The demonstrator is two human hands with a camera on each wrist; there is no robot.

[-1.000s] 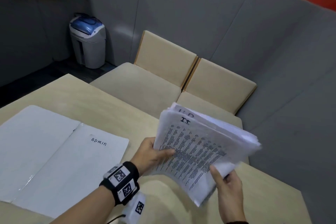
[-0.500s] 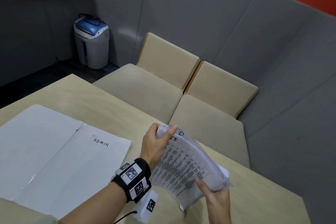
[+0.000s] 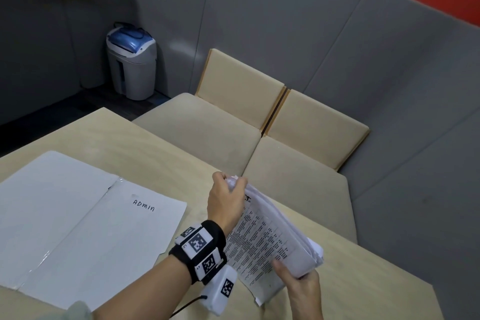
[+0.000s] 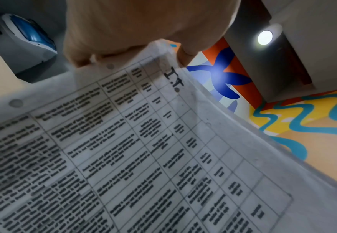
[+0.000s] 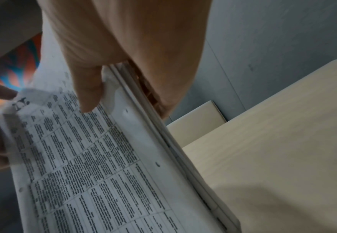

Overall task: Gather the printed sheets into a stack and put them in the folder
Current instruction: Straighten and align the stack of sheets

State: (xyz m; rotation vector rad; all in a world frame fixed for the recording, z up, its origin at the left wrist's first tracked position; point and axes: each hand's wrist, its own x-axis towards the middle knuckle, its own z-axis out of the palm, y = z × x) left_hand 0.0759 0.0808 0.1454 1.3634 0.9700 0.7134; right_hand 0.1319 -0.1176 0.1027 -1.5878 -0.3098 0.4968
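A thick stack of printed sheets (image 3: 265, 239) stands tilted on its lower edge on the wooden table (image 3: 155, 143). My left hand (image 3: 228, 192) grips the stack's top corner; its fingers curl over the paper edge (image 4: 163, 52) in the left wrist view. My right hand (image 3: 298, 278) pinches the stack's near right edge, thumb (image 5: 88, 91) on the printed face and fingers behind. The white folder (image 3: 78, 218) lies open and flat to the left, marked "ADMIN" on its right flap. The stack (image 5: 96, 165) is apart from the folder.
Two beige seat cushions (image 3: 207, 132) sit just beyond the table's far edge, with grey padded booth walls behind. A grey and blue bin (image 3: 131, 62) stands on the floor at the back left. The table's right corner lies just past my right hand.
The stack came down from the air and turned edge-on to the table. My left hand shifted from the stack's side up to its top corner, and my right hand dropped with it.
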